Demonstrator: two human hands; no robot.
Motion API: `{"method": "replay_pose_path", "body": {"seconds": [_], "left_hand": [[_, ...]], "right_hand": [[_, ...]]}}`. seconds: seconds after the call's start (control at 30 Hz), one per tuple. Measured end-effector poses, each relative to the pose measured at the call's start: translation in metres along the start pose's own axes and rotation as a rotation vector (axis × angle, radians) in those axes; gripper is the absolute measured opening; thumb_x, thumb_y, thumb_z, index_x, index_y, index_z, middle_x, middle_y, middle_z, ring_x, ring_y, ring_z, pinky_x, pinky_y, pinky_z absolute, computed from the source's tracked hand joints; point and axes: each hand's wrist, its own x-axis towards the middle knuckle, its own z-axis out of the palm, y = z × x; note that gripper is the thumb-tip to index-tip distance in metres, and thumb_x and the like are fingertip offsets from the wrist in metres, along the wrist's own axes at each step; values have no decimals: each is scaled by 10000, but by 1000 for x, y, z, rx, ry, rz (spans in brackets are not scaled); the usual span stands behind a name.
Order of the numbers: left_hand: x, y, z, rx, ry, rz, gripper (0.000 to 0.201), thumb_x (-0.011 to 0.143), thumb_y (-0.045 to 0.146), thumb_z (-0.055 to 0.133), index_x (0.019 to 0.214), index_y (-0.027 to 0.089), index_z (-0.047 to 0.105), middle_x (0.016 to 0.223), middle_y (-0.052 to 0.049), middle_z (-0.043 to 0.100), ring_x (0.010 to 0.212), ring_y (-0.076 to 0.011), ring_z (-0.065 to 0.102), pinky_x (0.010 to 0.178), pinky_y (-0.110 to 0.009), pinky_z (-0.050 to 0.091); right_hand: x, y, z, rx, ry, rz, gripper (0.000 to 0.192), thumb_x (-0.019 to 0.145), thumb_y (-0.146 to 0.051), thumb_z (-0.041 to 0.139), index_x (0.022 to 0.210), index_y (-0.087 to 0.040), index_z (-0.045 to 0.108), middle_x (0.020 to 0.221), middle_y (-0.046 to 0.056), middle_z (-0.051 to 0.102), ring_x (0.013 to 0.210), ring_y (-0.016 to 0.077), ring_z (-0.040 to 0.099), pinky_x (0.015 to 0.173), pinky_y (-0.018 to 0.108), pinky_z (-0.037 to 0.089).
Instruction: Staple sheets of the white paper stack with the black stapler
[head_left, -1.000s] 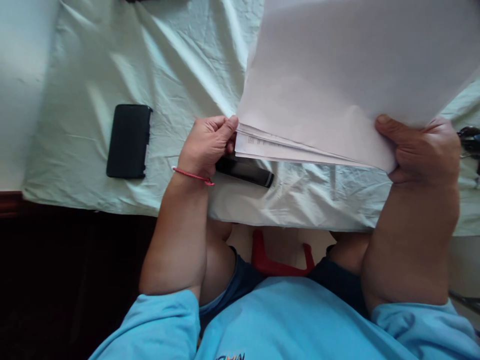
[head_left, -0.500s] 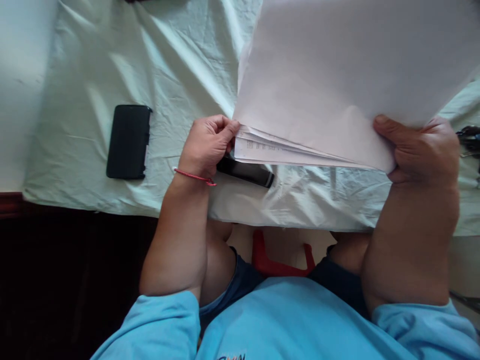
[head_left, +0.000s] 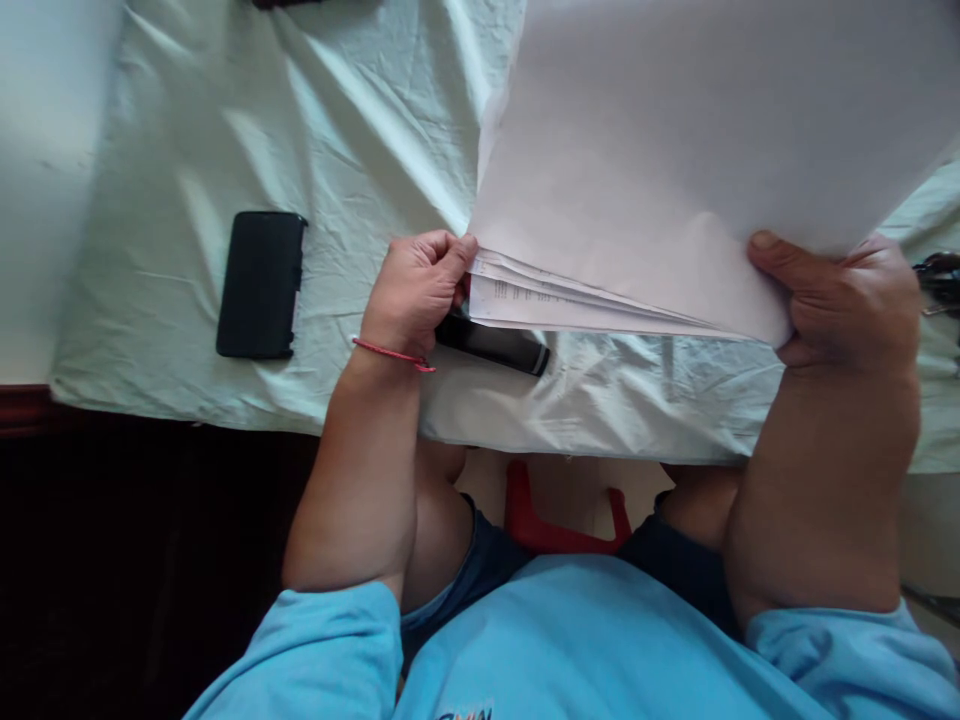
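Two hands [head_left: 420,290], two dark phones [head_left: 260,285].

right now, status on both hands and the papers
Left hand pinching the paper stack's corner, right hand gripping its other side. Stack lifted above the pale sheet. Black device lies under the stack; phone off left.

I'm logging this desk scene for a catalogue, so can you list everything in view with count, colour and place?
paper sheets: several, white, held up over the right part of the table
phone: one, black, flat on the cloth, left
dark device: one, black, on the cloth under the sheets' lower left corner
tablecloth: one, pale green, wrinkled
red stool: one, between the knees
left hand: red wrist cord, pinching the sheets' left corner
right hand: gripping the sheets' right edge
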Motion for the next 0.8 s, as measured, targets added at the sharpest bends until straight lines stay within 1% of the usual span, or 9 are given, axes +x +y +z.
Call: {"method": "replay_pose_path", "body": {"seconds": [0.13, 0.23, 0.3, 0.4, 0.47, 0.57, 0.63, 0.7, 0.8], "left_hand": [[0, -1, 2, -32, 8, 0, 583, 1132, 414, 786, 634, 231, 544, 553, 28, 498, 514, -116, 425, 537, -323, 318], [0, -1, 4, -49, -5, -3, 598, 1164, 447, 748, 645, 228, 546, 553, 39, 500, 510, -100, 403, 548, -323, 280], [0, -1, 4, -27, -5, -4, 548, 1146, 390, 775, 664, 228, 571, 546, 50, 497, 505, -100, 393, 548, -317, 275], [2, -2, 2, 6, 7, 3, 428, 1064, 235, 839, 693, 230, 624, 549, 55, 507, 504, -111, 421, 529, -302, 303], [3, -5, -1, 4, 5, 7, 408, 1033, 215, 855, 692, 232, 632, 558, 48, 520, 507, -118, 441, 515, -295, 315], [5, -9, -5, -1, -23, 21, 401, 1026, 300, 879, 711, 242, 638, 572, 40, 540, 503, -126, 454, 499, -290, 333], [5, -12, -7, -3, -44, 44, 412, 1024, 384, 895, 728, 245, 643, 594, 32, 564, 518, -130, 473, 507, -292, 356], [6, -14, -9, -11, -49, 88, 474, 1024, 502, 897, 726, 244, 633, 620, 22, 575, 552, -136, 500, 532, -301, 381], [8, -17, -10, -43, -51, 204, 601, 981, 731, 888, 748, 240, 632, 684, 15, 583, 649, -150, 553, 611, -322, 432]], "right_hand": [[-1, -2, 2, 3, 30, 4, 617, 438, -442, 1165, 902, -200, 838, 1097, 74, 873, 1011, 285, 842, 1033, 555, 753], [-1, -2, 2, 23, 39, 5, 630, 409, -421, 1170, 899, -191, 847, 1090, 75, 879, 999, 283, 844, 1026, 548, 756], [0, -2, 1, 31, 26, 2, 647, 393, -433, 1173, 900, -194, 850, 1082, 60, 880, 988, 272, 845, 1024, 542, 758], [1, 0, 0, 27, -17, -10, 685, 410, -493, 1186, 924, -196, 844, 1075, 36, 876, 1005, 257, 847, 1037, 539, 755], [2, 2, -1, 41, -43, -42, 702, 421, -535, 1187, 911, -180, 831, 1076, 44, 870, 1042, 263, 846, 1052, 537, 750], [4, 4, -2, 77, -55, -108, 729, 405, -586, 1185, 843, -163, 784, 1080, 60, 855, 1107, 281, 839, 1078, 531, 735], [4, 5, -3, 75, -45, -137, 749, 394, -612, 1181, 824, -169, 757, 1087, 52, 846, 1136, 284, 831, 1092, 534, 724], [4, 7, -3, 74, -41, -166, 764, 392, -632, 1175, 832, -181, 744, 1089, 35, 839, 1151, 276, 821, 1111, 538, 712], [4, 8, -4, 81, -78, -223, 780, 437, -669, 1159, 896, -187, 751, 1079, 35, 825, 1169, 268, 815, 1151, 546, 682]]}}
